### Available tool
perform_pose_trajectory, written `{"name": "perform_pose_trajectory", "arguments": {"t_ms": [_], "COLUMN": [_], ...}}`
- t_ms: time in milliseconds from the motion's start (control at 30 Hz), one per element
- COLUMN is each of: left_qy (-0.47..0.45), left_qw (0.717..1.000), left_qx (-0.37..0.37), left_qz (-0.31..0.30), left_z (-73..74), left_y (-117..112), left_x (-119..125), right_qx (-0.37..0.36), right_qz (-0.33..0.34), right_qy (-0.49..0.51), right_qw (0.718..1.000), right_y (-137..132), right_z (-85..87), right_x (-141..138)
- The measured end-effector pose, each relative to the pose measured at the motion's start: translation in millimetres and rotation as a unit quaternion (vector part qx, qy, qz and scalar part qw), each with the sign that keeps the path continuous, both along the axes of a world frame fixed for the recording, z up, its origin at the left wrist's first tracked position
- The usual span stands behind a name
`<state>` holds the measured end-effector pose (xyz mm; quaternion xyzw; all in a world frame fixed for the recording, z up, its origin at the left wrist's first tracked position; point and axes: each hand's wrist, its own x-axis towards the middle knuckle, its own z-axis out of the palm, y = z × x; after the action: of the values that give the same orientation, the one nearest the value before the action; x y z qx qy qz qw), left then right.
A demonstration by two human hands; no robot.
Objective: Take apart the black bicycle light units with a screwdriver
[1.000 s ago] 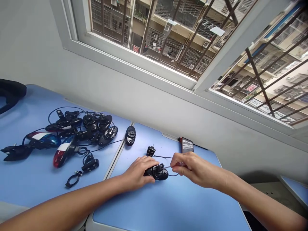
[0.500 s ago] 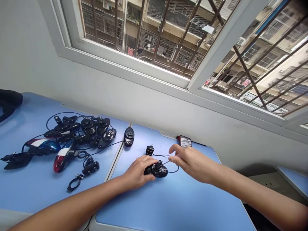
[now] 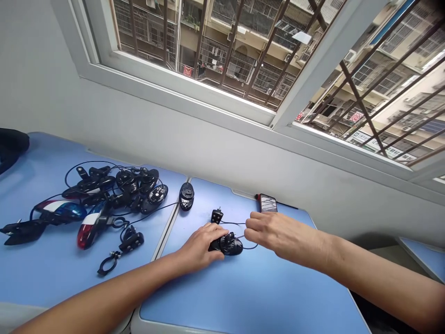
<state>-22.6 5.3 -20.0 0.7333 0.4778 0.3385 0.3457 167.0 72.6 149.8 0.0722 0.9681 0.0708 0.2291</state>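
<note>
My left hand point(image 3: 201, 246) rests on a small black device point(image 3: 227, 245) on the blue table point(image 3: 243, 292), its fingers curled over the device's left end. A thin black wire point(image 3: 252, 246) runs from the device to a small black switch box point(image 3: 217, 216) behind it. My right hand point(image 3: 278, 234) hovers just right of the device with its fingers bent together near the wire. Whether it grips a tool or the wire is hidden by the fingers.
A phone point(image 3: 268, 203) lies by the wall behind my right hand. A black round part point(image 3: 187, 195) sits at the seam between tables. On the left table point(image 3: 41, 273) lies a tangle of black wired parts point(image 3: 118, 185), red-white-blue lights point(image 3: 92, 225) and a clamp ring point(image 3: 107, 264).
My right hand opened and lifted off the device half a second ago, then closed again beside it. The left hand stayed put. The camera shifted slightly.
</note>
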Motion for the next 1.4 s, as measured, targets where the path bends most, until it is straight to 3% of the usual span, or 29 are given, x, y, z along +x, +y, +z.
{"name": "perform_pose_trajectory", "arguments": {"t_ms": [67, 200, 267, 333, 433, 500, 533, 600, 700, 800, 900, 967, 1067, 1133, 1233, 1400], "left_qy": [0.000, 0.001, 0.001, -0.001, -0.007, -0.009, -0.010, -0.013, -0.015, -0.008, -0.010, -0.014, -0.015, -0.018, -0.026, -0.036], "left_qw": [1.000, 1.000, 1.000, 1.000, 1.000, 1.000, 1.000, 1.000, 1.000, 1.000, 1.000, 1.000, 1.000, 1.000, 0.999, 0.998], "left_qx": [0.000, 0.009, 0.015, 0.019, 0.017, 0.008, 0.005, 0.006, 0.010, 0.000, -0.006, -0.004, 0.004, 0.008, 0.007, -0.009], "left_qz": [0.002, 0.006, 0.007, 0.008, 0.013, 0.017, 0.018, 0.018, 0.017, 0.021, 0.025, 0.026, 0.022, 0.020, 0.025, 0.053], "left_z": [-0.5, -3.5, -5.1, -5.8, -4.9, -3.9, -3.5, -3.4, -3.7, -2.9, -1.3, -0.8, -1.8, -3.3, -5.5, -7.9], "left_y": [0, 0, 1, 1, 1, 1, 1, 1, 1, 0, 0, 1, 1, 1, 1, 1], "left_x": [0, 1, 1, 1, 1, 0, 0, 0, 1, 1, 1, 1, 0, 0, 0, 0], "right_qx": [-0.012, -0.023, -0.001, 0.008, 0.008, 0.002, 0.002, 0.019, 0.069, 0.074, 0.000, -0.102, -0.259, -0.322, -0.335, -0.259], "right_qz": [-0.033, -0.270, -0.321, -0.288, -0.147, -0.099, -0.115, -0.209, -0.338, -0.360, -0.363, -0.393, -0.476, -0.499, -0.470, -0.412], "right_qy": [0.011, 0.036, 0.023, 0.015, 0.015, 0.024, 0.039, 0.067, 0.025, 0.006, 0.087, 0.149, 0.214, 0.264, 0.386, 0.603], "right_qw": [0.999, 0.962, 0.947, 0.957, 0.989, 0.995, 0.993, 0.975, 0.938, 0.930, 0.928, 0.902, 0.813, 0.760, 0.720, 0.633], "right_y": [-2, -13, -16, -17, -14, -13, -14, -16, -20, -21, -19, -16, -12, -10, -10, -17], "right_z": [-0.9, -6.3, -8.2, -8.0, -5.6, -5.3, -6.0, -9.2, -15.5, -17.6, -13.1, -9.3, -10.8, -19.6, -42.6, -86.2], "right_x": [1, -3, -6, -9, -10, -8, -8, -8, -11, -15, -17, -16, -11, -6, 0, 2]}}
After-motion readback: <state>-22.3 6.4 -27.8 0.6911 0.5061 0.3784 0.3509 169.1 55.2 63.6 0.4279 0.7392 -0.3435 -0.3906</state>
